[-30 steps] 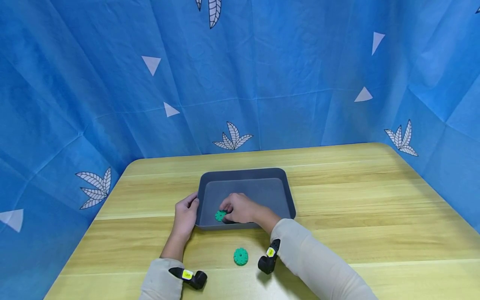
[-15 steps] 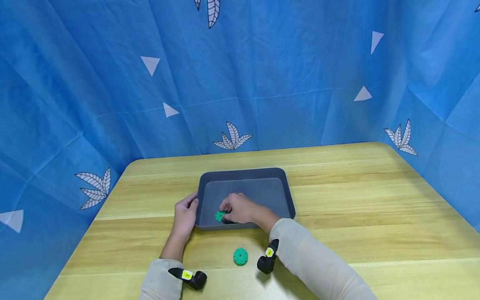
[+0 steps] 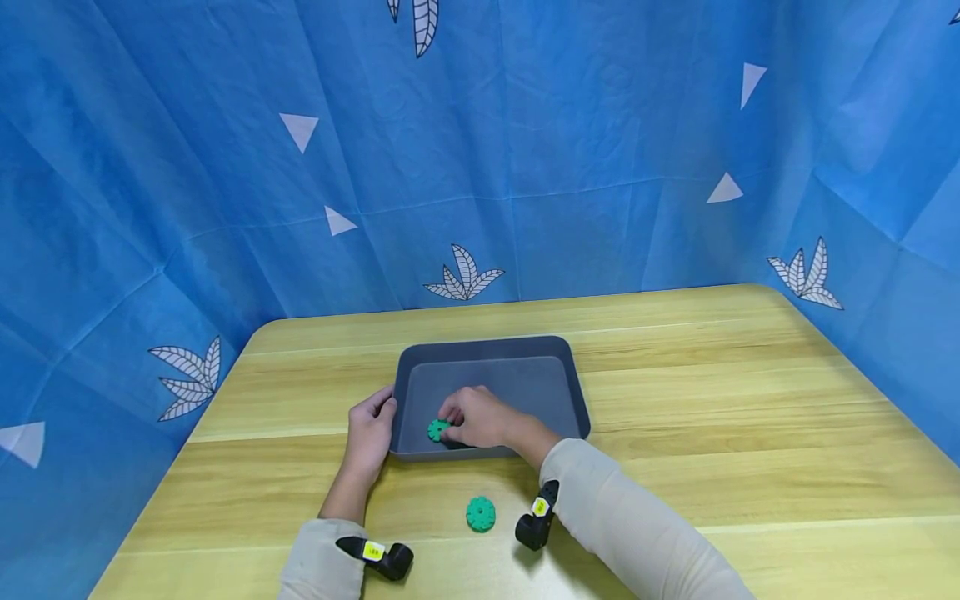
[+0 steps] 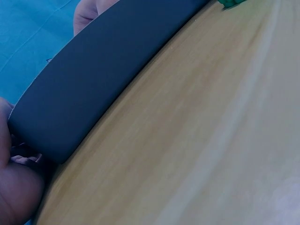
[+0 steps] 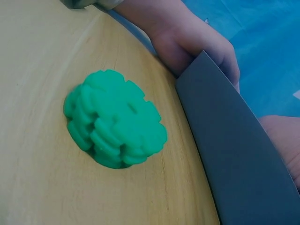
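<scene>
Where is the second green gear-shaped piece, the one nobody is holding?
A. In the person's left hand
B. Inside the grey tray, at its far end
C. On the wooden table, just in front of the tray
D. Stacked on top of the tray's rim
C: the loose green piece lies flat on the wooden table, on the near side of the grey tray, while the right hand holds the other green piece inside the tray.

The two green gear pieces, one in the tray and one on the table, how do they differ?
The green gear in the tray lies inside the grey tray, pinched by the right hand; the green gear on the table lies flat on bare wood, untouched, nearer the person. Hand partly hides the first; the second shows whole. Both are toothed green discs.
</scene>
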A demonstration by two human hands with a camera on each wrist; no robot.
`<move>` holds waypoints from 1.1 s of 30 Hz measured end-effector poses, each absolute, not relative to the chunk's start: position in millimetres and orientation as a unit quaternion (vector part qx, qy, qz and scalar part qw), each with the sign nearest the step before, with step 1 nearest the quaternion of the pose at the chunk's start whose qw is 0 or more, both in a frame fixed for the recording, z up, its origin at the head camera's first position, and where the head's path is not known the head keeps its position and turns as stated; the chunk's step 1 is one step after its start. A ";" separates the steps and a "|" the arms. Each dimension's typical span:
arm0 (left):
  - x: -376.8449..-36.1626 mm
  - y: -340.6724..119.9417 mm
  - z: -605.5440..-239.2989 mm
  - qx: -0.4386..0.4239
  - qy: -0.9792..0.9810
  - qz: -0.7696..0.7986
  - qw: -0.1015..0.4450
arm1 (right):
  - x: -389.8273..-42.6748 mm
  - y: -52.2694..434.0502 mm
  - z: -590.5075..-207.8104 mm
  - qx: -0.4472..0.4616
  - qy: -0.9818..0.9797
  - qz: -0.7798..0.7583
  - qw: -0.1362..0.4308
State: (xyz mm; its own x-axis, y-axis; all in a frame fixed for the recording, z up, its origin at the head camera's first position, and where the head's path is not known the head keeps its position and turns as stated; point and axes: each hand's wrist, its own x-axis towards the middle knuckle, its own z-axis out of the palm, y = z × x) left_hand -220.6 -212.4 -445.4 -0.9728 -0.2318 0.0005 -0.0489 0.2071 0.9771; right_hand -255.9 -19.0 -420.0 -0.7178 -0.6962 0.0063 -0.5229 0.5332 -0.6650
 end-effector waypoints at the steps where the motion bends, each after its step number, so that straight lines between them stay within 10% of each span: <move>1: -220.8 -212.5 -445.6 0.090 -0.773 -0.624 0.073 | -256.0 -18.9 -420.1 -0.351 0.866 -0.332 0.132; 33: -220.0 -211.9 -444.7 0.084 -0.768 -0.629 0.083 | -229.9 26.3 -409.5 -0.319 0.866 -0.378 0.072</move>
State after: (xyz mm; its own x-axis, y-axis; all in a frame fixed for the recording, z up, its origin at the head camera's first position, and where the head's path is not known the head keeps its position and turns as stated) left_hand -220.0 -211.9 -444.7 -0.9722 -0.2331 0.0222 -0.0244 0.1949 0.9805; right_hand -229.9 26.3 -409.5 -0.7867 -0.6062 0.1166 -0.4976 0.5110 -0.7009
